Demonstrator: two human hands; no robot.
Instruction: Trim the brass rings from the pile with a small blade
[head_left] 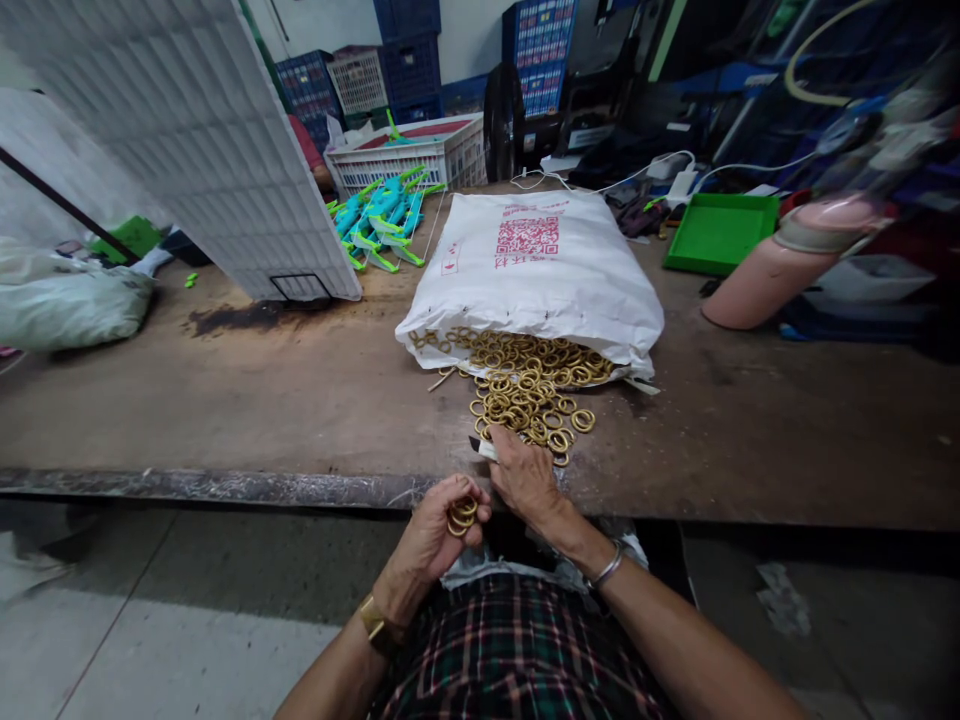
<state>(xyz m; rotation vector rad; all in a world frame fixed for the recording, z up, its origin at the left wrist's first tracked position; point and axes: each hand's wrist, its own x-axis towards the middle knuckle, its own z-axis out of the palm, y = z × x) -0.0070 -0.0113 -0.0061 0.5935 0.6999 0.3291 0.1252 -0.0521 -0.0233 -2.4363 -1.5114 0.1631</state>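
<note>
Several gold-coloured rings (463, 515) lie in the curled fingers of my left hand (439, 525), just off the table's front edge. My right hand (523, 475) is closed on a small knife (486, 450) with a pale body and a dark tip pointing left. That hand is at the near side of a heap of gold rings (525, 395). The heap spills out of the open mouth of a white woven sack (465, 270) printed in red. The sack lies on its side on the brown table (315, 400).
A white corrugated panel (202, 140) stands at left, with turquoise and green plastic pieces (382, 215) behind it. At right are a green tray (721, 235) and a pink bottle (787, 265). A white basket (457, 155) and a black fan (504, 120) stand behind.
</note>
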